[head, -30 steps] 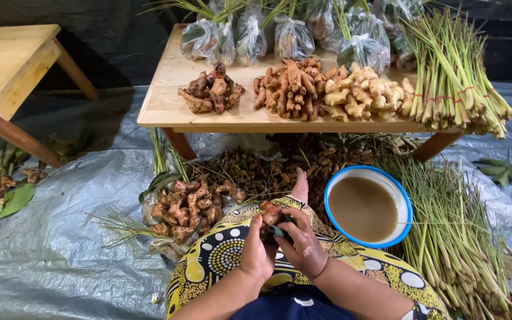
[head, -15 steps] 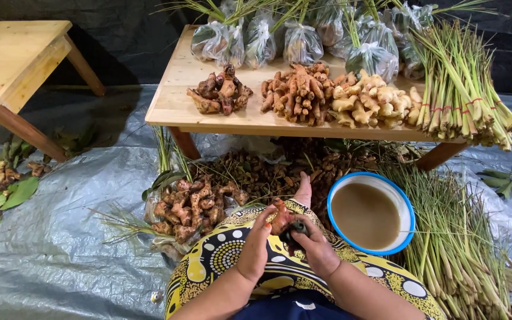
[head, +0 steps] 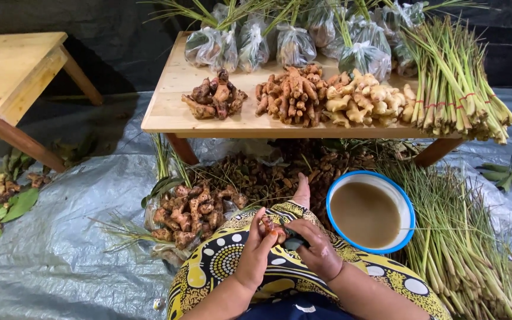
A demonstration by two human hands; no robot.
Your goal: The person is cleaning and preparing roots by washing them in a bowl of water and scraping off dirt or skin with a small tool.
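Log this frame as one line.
left hand: holds root | right hand: presses dark tool to root | bowl: brown water, right of hands

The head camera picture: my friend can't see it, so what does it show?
A seated person's left hand holds a small orange-brown root over their lap while the right hand works on it, beside a blue-rimmed bowl of brown water. Ahead, a low wooden table holds piled roots.
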